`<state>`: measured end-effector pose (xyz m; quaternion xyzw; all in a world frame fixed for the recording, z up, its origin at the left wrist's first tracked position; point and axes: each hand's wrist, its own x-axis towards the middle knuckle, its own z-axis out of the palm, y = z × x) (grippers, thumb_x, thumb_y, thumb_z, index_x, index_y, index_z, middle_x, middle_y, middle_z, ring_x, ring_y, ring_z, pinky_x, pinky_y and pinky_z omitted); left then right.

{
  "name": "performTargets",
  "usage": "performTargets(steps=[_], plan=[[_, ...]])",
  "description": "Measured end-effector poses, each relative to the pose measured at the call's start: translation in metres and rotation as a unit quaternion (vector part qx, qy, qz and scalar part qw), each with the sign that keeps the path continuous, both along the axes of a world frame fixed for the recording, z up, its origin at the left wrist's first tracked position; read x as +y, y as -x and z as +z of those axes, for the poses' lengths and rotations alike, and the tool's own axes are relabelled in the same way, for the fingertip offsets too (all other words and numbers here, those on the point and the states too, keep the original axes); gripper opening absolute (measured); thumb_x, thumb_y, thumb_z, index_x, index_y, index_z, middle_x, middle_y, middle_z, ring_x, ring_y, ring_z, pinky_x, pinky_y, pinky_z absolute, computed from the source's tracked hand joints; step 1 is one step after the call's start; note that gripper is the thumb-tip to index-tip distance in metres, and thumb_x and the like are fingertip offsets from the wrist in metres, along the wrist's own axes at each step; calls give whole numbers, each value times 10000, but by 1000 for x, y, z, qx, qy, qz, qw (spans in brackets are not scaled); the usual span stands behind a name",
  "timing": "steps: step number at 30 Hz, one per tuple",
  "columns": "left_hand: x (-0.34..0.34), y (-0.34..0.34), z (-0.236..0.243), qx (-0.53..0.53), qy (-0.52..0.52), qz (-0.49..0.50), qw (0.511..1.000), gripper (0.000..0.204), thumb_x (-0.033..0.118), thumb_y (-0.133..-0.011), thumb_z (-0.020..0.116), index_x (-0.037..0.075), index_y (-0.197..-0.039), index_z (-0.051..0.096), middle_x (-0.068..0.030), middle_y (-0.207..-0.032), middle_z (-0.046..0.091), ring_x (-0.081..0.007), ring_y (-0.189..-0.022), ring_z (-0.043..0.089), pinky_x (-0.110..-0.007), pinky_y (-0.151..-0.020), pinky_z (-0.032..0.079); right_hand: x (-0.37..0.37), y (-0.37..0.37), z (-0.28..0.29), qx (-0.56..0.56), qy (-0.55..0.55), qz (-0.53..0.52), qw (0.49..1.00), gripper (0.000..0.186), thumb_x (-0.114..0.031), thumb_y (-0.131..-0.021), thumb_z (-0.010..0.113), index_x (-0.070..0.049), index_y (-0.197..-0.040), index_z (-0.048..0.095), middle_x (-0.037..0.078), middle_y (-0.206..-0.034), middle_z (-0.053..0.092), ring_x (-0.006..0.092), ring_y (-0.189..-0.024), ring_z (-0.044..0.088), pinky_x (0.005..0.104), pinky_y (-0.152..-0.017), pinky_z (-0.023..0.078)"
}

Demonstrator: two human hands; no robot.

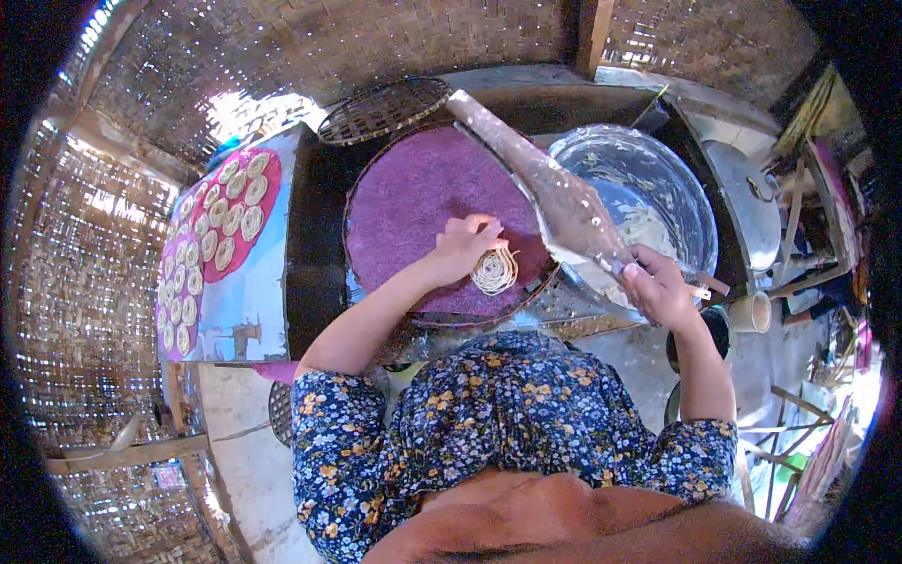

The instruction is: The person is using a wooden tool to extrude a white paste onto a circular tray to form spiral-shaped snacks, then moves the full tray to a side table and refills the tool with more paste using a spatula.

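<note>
So your coil (pixel 494 274) is sitting by the near right edge of the purple tray (pixel 404 211), being round with no long axis, just right of your left hand (pixel 467 246), the closer one by far. Those fingers are resting bunched at its far edge; can't tell if they're pinching strands. Your right hand (pixel 656 287) is gripping the tool (pixel 554 193), which is slanting away leftward over the tray.

You have room left of your left hand (pixel 467 246), toward the purple mat's (pixel 404 202) left edge; the long tool (pixel 571 209) overhangs its far-right edge.
</note>
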<state>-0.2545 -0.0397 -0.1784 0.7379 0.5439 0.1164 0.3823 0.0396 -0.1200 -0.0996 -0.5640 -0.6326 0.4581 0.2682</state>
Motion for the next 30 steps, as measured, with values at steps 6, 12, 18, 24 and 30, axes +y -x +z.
performTargets(steps=[6, 12, 18, 24, 30], plan=[[-27, 15, 27, 218, -295, -195, 910, 530, 429, -793, 443, 116, -1219, 406, -72, -1362, 208, -340, -1117, 309, -478, -887, 240, -2, -3, 1, 64, 16, -15, 998, 317, -327, -817, 491, -20, -871, 552, -6, -605, 463, 69, -560, 413, 236, -490, 347], [-2, 3, 63, 80, -420, -102, 898, 721, 302, -634, 632, 87, -1250, 327, -132, -1306, 280, -321, -1143, 304, -476, -899, 235, 7, 23, 14, 119, 10, -22, 993, 355, -353, -828, 472, -21, -926, 550, -12, -589, 462, 56, -522, 402, 219, -466, 336], [27, -40, 117, -28, -517, 94, 851, 317, 337, -562, 679, 55, -634, 553, -88, -583, 564, -290, -598, 562, -357, -646, 434, 48, 64, 35, -70, -223, 12, 972, 466, -409, -835, 446, 25, -996, 504, 125, -721, 574, 257, -670, 556, 364, -619, 433], [21, -89, 148, 88, -620, -66, 777, 173, 216, -586, 604, 74, -641, 523, -95, -585, 551, -254, -546, 554, -352, -536, 402, 82, 72, 143, -129, -504, -113, 846, 448, -345, -791, 532, 52, -990, 466, 198, -855, 551, 394, -761, 538, 426, -680, 428], [14, -79, 139, -3, -480, -184, 857, 148, 205, -588, 598, 93, -680, 564, -113, -627, 580, -279, -615, 586, -389, -539, 464, 28, 78, 138, -217, -728, 19, 650, 305, -48, -695, 618, -4, -950, 457, 104, -786, 488, 166, -730, 500, 275, -610, 405]])
